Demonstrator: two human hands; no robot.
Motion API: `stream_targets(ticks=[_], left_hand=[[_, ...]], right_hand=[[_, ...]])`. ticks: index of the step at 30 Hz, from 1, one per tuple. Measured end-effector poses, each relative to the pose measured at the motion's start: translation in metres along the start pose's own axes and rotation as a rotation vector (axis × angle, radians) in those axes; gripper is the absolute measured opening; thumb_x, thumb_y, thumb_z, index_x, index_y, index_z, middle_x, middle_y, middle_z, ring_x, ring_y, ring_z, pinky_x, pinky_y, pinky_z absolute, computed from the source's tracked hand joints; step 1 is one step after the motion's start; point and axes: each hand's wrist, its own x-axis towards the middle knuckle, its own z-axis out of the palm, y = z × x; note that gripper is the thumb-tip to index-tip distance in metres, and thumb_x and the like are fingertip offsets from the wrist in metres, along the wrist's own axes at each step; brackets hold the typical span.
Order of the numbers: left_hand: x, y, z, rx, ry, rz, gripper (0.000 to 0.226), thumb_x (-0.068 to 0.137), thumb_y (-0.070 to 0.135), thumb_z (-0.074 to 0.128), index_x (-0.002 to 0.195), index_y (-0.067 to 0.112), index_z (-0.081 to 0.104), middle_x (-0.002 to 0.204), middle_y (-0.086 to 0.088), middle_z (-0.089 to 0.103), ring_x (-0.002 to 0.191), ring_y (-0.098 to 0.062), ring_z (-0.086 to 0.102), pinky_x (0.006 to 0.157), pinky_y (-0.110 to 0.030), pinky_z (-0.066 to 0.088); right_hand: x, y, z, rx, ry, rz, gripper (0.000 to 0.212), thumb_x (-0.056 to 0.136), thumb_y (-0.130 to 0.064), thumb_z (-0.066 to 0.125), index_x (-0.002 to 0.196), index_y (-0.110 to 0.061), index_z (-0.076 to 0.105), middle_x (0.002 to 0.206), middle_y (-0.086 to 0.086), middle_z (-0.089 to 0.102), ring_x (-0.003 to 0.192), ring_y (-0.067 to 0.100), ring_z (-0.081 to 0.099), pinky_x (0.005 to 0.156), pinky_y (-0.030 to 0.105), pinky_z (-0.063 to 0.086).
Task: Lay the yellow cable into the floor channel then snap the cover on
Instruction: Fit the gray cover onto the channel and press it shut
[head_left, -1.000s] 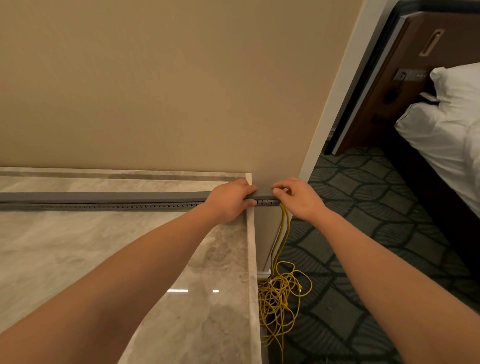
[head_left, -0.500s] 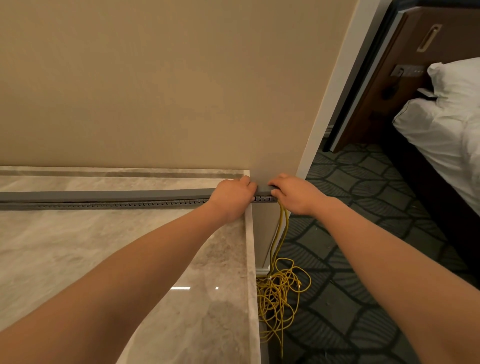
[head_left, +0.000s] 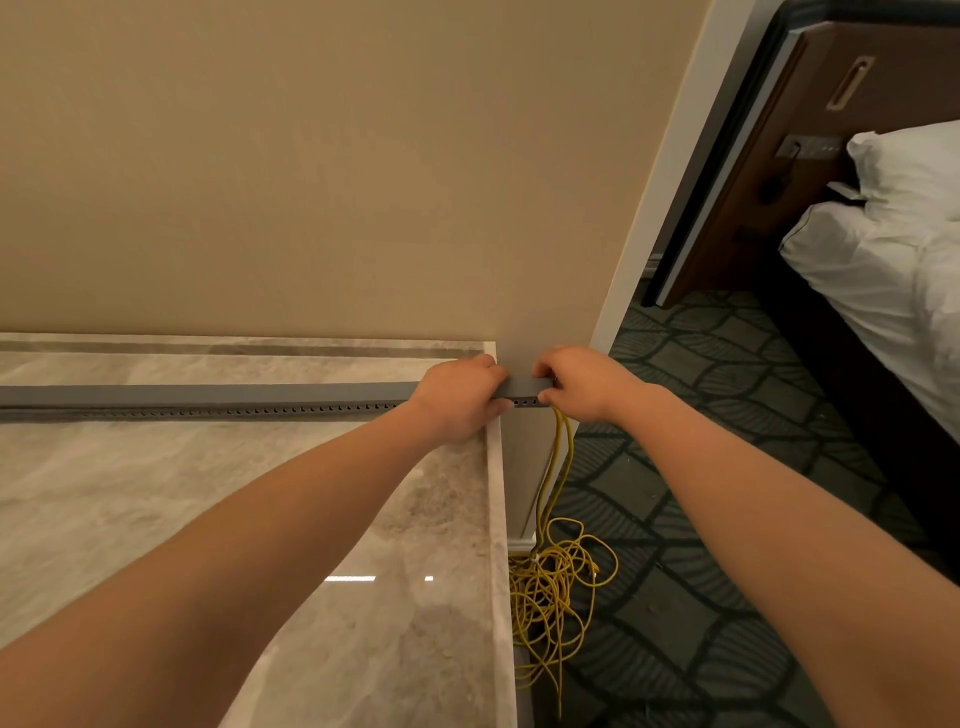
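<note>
A long grey floor channel (head_left: 208, 401) with its grey cover on top runs left to right across the marble surface (head_left: 156, 509), its right end jutting past the marble's edge. My left hand (head_left: 460, 397) is closed over the channel near that edge. At the channel's very end, my right hand (head_left: 582, 382) pinches the cover and channel. The yellow cable (head_left: 563, 452) comes out under my right hand, hangs down the side and ends in a loose tangle (head_left: 550, 597) on the carpet.
A beige wall (head_left: 311, 182) stands right behind the channel, with its corner beside my right hand. Patterned dark carpet (head_left: 701, 519) lies lower at the right. A bed with white linen (head_left: 893, 260) and a wooden headboard stand at the far right.
Both hands stay at the channel's right end. My right hand has slid slightly along the end and now pinches top and bottom. The view has shifted a little.
</note>
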Motion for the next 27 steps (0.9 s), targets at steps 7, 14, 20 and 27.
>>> stream_targets(ticks=[7,14,20,27], left_hand=[[0.007,0.001,-0.004,0.009,-0.003,-0.015,0.031,0.093,0.039,0.054,0.111,0.014,0.059,0.107,-0.009,0.059,0.099,-0.03,0.058,0.071,-0.037,0.043],[0.015,-0.002,-0.011,-0.07,-0.093,-0.049,0.031,0.089,0.039,0.06,0.103,0.012,0.062,0.102,-0.009,0.059,0.095,-0.028,0.058,0.071,-0.034,0.042],[0.015,-0.008,-0.013,-0.179,-0.113,-0.054,0.032,0.084,0.042,0.065,0.103,0.016,0.066,0.099,-0.005,0.062,0.09,-0.025,0.058,0.078,-0.041,0.05],[0.009,-0.011,-0.012,-0.233,-0.081,-0.009,0.029,0.087,0.041,0.063,0.104,0.018,0.068,0.096,-0.006,0.061,0.09,-0.024,0.056,0.079,-0.041,0.047]], right_hand=[[0.0,-0.003,0.001,-0.064,-0.049,-0.048,0.03,0.091,-0.021,0.057,0.119,-0.011,0.059,0.115,0.01,0.056,0.102,0.027,0.056,0.088,0.04,0.048],[0.008,0.0,0.0,-0.042,-0.117,-0.038,0.025,0.092,-0.021,0.055,0.112,-0.008,0.062,0.11,0.011,0.053,0.099,0.028,0.055,0.087,0.041,0.047],[0.015,0.011,0.0,0.27,-0.173,0.059,0.028,0.089,-0.019,0.063,0.115,-0.011,0.065,0.102,0.004,0.064,0.093,0.023,0.06,0.081,0.035,0.05],[0.031,-0.008,0.03,0.52,0.057,0.314,0.053,0.1,-0.043,0.033,0.061,-0.012,0.054,0.062,0.004,0.053,0.07,0.026,0.053,0.057,0.031,0.033]])
